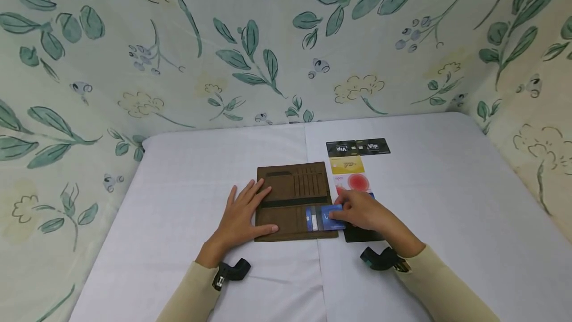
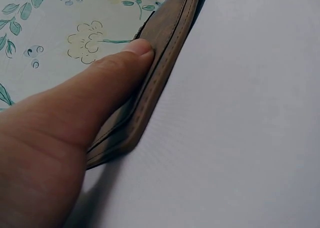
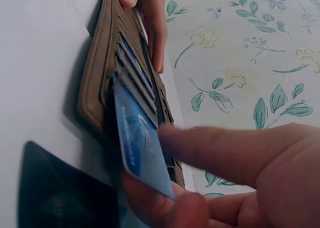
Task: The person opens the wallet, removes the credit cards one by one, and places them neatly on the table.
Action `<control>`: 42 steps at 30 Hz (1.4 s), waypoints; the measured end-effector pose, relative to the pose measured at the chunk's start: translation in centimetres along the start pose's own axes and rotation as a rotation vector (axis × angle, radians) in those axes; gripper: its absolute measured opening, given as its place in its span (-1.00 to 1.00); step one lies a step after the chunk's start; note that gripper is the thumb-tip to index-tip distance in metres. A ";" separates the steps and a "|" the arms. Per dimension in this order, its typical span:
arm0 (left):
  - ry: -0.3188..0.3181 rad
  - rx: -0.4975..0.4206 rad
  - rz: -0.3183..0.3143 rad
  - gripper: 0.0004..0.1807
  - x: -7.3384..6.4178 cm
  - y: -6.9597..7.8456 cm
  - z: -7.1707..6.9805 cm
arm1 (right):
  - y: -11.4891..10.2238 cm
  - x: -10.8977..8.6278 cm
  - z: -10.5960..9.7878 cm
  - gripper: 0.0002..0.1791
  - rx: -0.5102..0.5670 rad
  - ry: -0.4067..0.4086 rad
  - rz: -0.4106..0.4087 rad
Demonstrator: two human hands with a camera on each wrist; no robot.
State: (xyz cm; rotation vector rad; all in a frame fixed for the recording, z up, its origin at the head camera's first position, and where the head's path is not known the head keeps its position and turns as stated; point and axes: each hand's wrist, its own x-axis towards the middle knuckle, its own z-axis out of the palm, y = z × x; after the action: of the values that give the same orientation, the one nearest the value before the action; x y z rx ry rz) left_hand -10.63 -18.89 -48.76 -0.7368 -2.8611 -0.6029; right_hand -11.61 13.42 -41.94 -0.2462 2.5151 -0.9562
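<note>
A brown bifold wallet (image 1: pixel 281 220) lies spread flat on the white-covered table. My left hand (image 1: pixel 241 216) rests on its left side, fingers straight and the thumb (image 2: pixel 127 58) along the lower panel. At the lower right, my right hand (image 1: pixel 366 210) pinches a blue card (image 3: pixel 142 143) between thumb and fingers. One end of that card sits in a slot of the lower panel, while its outer end sticks out past the wallet's right edge. Other blue and white cards (image 1: pixel 311 218) show in the slots beside it.
Right of the wallet, two black "Vip" cards (image 1: pixel 373 146) lie end to end, above a gold card (image 1: pixel 346 165) and a white card with a red circle (image 1: pixel 358 182). A dark card (image 1: pixel 361 234) is partly covered by the right hand. A leaf-patterned cloth (image 1: pixel 268 98) hangs behind the table.
</note>
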 end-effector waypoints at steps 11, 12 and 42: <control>-0.012 -0.006 -0.009 0.06 -0.1 -0.1 0.1 | 0.1 0.0 -0.6 -0.75 0.016 -0.018 0.004; -0.011 -0.005 -0.009 0.06 -0.1 -0.1 0.1 | 0.2 0.0 -0.6 -0.75 0.020 -0.017 0.008; -0.009 -0.011 -0.017 0.05 -0.1 0.1 -0.1 | 1.5 -0.1 -2.3 -0.71 0.058 -0.091 0.072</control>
State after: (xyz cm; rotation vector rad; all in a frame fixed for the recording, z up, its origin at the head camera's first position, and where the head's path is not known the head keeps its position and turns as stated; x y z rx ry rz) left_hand -10.46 -18.89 -48.65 -0.7197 -2.8768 -0.6201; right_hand -12.62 15.93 -41.35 -0.1759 2.3932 -0.9651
